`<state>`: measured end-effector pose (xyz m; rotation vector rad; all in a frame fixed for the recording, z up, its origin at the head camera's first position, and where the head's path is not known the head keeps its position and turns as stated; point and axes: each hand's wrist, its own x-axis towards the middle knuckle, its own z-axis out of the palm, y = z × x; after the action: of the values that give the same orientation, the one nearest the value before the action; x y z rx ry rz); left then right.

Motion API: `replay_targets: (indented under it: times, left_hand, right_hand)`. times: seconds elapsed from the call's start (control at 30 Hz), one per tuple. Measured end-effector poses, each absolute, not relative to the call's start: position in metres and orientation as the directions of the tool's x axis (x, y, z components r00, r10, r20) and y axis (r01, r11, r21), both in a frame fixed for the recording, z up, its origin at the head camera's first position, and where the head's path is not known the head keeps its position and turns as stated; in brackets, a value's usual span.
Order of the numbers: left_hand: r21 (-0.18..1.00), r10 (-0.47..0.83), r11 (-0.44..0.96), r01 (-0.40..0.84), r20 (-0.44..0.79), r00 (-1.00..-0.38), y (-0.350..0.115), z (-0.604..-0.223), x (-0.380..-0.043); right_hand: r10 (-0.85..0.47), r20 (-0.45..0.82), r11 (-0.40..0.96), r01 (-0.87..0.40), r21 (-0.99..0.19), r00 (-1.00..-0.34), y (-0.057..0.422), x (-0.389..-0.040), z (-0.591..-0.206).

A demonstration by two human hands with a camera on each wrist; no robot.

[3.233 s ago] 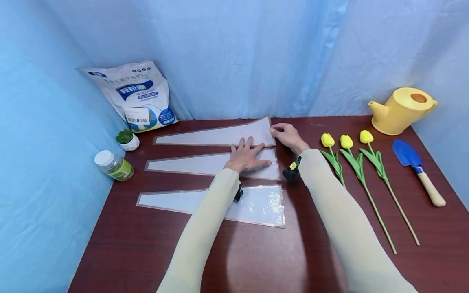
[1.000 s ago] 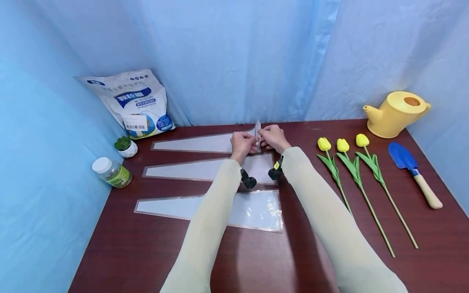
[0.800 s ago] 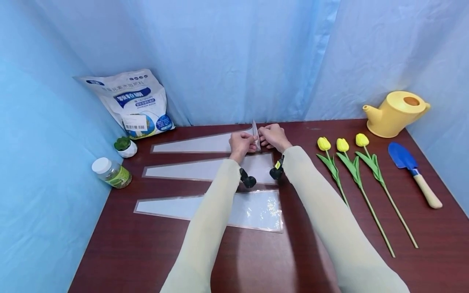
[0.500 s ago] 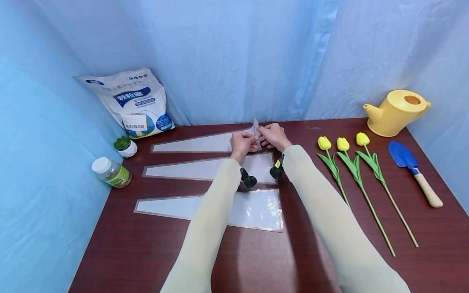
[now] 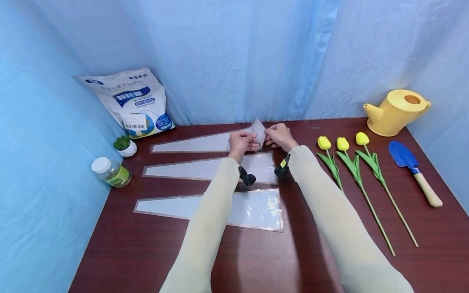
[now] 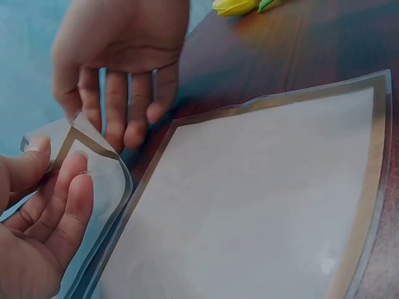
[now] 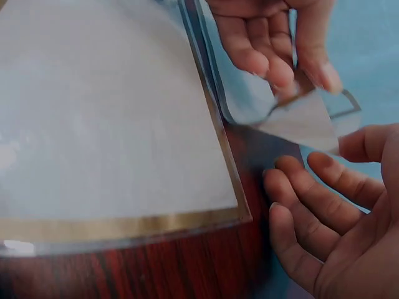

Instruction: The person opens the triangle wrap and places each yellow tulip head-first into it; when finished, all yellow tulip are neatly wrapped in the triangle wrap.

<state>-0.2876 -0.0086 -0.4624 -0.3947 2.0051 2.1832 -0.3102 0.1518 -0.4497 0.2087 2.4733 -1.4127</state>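
Observation:
Three long tapered flower sleeves with brownish borders lie one behind another in the head view: the far sleeve [image 5: 205, 143], the middle sleeve [image 5: 190, 167] and the near sleeve [image 5: 256, 209]. The wide end of the far one is raised, with a pale flap [image 5: 259, 132] standing up between my hands. My left hand [image 5: 240, 143] pinches that end's bordered edge between thumb and fingers. With thumb and index finger, my right hand [image 5: 280, 136] pinches the tip of the flap; its other fingers are spread and curved below, as the right wrist view shows.
At left stand a fertilizer bag [image 5: 135, 103], a small potted succulent [image 5: 125, 146] and a white-capped jar [image 5: 111, 173]. To the right lie three yellow tulips [image 5: 343, 145] and a blue trowel [image 5: 414, 171]. A yellow watering can [image 5: 395, 114] stands behind them.
My left hand went from lying flat over the sleeves to pinching the far sleeve's wide end. That end is now raised; just lately my right hand drew its flap slightly rightward, spreading it.

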Motion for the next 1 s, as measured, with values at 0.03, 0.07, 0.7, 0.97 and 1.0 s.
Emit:
replay_targets:
  times: [0.03,0.07,0.7,0.97,1.0]
  left_hand:
    - [0.952,-0.064,-0.102,-0.288,-0.296,-0.953,-0.01,-0.462,-0.287]
    - [0.951,-0.065,-0.106,-0.291,-0.298,-0.952,-0.011,-0.462,-0.288]
    - [0.946,-0.144,-0.047,-0.319,-0.323,-0.935,-0.013,-0.476,-0.289]
    - [0.948,-0.135,-0.044,-0.315,-0.319,-0.938,-0.013,-0.476,-0.29]
    - [0.949,-0.133,-0.044,-0.311,-0.314,-0.94,-0.013,-0.476,-0.289]
  right_hand:
    - [-0.017,-0.319,0.5,0.269,-0.823,-0.948,0.153,-0.31,-0.45]
    - [-0.019,-0.32,0.491,0.27,-0.828,-0.947,0.155,-0.31,-0.451]
    - [-0.04,-0.274,0.526,0.213,-0.823,-0.961,0.161,-0.307,-0.459]
    - [-0.013,-0.21,0.543,0.17,-0.823,-0.978,0.163,-0.301,-0.439]
    - [-0.006,-0.193,0.556,0.157,-0.817,-0.981,0.164,-0.298,-0.434]
